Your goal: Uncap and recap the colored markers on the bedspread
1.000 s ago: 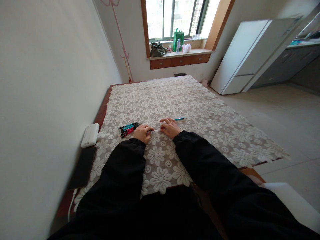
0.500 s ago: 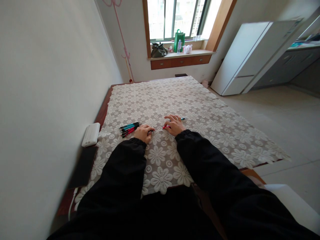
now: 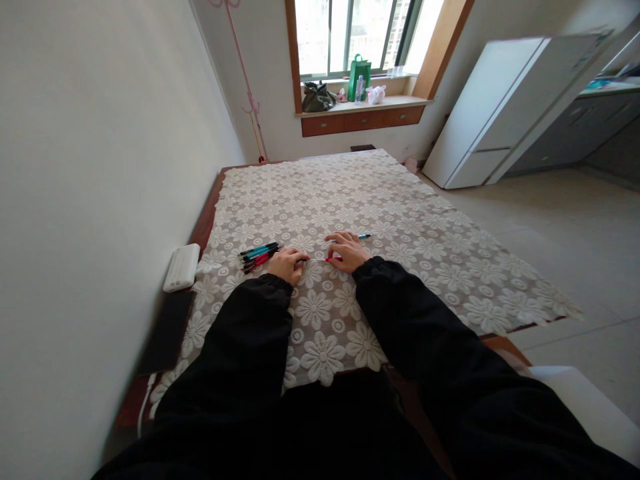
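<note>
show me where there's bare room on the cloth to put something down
The lace cloth lies bare beyond both hands toward the window, and right of the right hand. Crowded: between the pen bundle, left hand, red pen and teal pen.

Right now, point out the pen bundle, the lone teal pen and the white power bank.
pen bundle (image 3: 259,256): head view, mid-barrels.
lone teal pen (image 3: 364,236): head view, exposed tip end.
white power bank (image 3: 181,267): head view, top face.

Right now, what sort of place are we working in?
Probably a home, a living room or studio flat: a lace-covered table, a white fridge beside kitchen cabinets, and bags on the window sill.
</note>
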Motion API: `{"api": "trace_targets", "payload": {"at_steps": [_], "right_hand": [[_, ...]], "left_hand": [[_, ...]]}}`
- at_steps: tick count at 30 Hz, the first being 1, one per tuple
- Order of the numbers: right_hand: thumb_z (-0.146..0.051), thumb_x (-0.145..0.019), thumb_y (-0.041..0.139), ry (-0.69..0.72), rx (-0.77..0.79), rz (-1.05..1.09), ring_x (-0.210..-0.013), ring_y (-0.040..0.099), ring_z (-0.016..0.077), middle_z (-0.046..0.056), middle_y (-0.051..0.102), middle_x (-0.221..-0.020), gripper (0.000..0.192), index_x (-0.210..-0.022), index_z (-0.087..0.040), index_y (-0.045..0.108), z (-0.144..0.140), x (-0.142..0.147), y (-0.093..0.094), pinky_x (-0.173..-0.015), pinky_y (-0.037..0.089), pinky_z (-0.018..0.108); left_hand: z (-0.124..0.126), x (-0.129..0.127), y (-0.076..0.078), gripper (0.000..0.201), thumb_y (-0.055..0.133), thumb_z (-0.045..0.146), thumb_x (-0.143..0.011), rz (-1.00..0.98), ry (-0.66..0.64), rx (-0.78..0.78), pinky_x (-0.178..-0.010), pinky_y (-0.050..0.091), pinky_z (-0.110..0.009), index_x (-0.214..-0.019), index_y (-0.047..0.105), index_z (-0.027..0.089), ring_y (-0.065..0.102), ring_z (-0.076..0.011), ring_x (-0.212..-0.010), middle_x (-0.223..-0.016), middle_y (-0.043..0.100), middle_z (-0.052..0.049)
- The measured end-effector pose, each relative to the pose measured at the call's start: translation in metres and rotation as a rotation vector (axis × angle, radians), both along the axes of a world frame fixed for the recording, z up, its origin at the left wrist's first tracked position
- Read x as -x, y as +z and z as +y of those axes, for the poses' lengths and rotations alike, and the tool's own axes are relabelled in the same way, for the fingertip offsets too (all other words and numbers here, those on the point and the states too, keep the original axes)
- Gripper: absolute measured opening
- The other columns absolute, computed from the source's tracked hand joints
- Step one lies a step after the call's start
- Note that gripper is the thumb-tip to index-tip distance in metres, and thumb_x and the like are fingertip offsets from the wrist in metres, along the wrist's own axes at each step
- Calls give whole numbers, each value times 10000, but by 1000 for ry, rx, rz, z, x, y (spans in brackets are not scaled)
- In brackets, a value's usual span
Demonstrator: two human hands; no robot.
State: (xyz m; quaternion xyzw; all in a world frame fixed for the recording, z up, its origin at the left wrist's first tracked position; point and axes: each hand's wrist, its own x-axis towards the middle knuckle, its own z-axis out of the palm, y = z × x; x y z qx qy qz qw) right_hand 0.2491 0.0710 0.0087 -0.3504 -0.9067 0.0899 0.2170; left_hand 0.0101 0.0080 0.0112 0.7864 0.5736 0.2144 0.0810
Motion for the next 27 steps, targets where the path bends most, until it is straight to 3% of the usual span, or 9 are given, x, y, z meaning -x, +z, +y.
{"api": "trace_targets", "payload": {"at_steps": [11,18,21,27], "right_hand": [[-268,-823,697,26,-18,37,-1284,454,288,54,613,-1309,51,-867,-244,708,1,7,-11,-1101,287,510],[-292,-858,689,48,-23,61,-1273,468,271,43,613,-1314,53,-886,-249,703,-3,14,-14,-1088,318,485],[-285,-861,685,47,-12,69,-1270,472,270,47,616,-1309,51,-886,-247,707,-5,16,-13,-1087,317,480],[-281,-862,685,47,3,76,-1262,476,269,53,617,-1307,56,-895,-244,711,-6,16,-13,-1080,318,473]], "left_hand": [[1,0,-3,293,562,189,-831,-1,-54,-15,-986,488,-387,-1027,762,277,626,-227,-1045,-1066,711,-37],[4,-1,-6,333,583,173,-841,-92,-134,0,-987,497,-376,-1156,679,223,639,-217,-1043,-1043,737,-39],[4,-2,-5,302,574,183,-844,-109,-138,16,-965,506,-363,-1126,676,218,645,-212,-1013,-1036,743,-32],[-2,-2,0,421,592,132,-703,-56,-88,-49,-962,485,-386,-1111,666,206,626,-241,-1024,-1074,717,-49]]}}
